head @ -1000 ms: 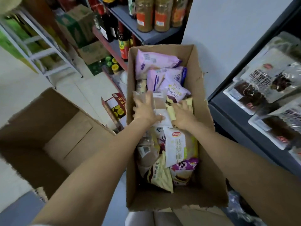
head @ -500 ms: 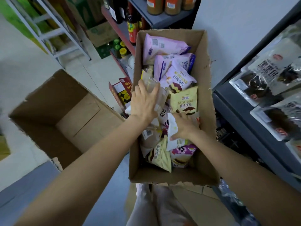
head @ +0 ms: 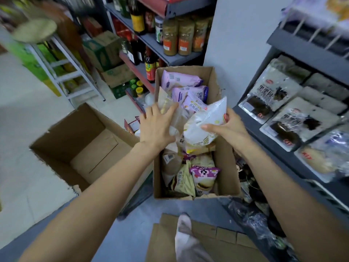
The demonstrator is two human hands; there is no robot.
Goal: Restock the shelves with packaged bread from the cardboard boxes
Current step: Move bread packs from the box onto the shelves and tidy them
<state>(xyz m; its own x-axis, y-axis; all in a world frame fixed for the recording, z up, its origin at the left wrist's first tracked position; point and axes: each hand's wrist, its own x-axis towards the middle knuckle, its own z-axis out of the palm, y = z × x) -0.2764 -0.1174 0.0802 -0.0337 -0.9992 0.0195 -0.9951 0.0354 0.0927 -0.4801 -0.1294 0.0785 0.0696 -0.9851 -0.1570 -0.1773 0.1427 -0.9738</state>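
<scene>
A white bread packet (head: 204,122) is being gripped by the right hand (head: 225,127) above the still well-filled cardboard box (head: 224,167), other packets are being pressed by the spread, flat left hand (head: 157,127), and most restocking is being left undone.

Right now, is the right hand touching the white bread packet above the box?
Touching. The head view shows the right hand gripping the white bread packet, thumb on its front and fingers curled round its right edge.

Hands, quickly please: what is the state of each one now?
Left hand: open, fingers spread flat on a clear bread packet in the cardboard box.
Right hand: closed on a white bread packet, lifted above the box.
</scene>
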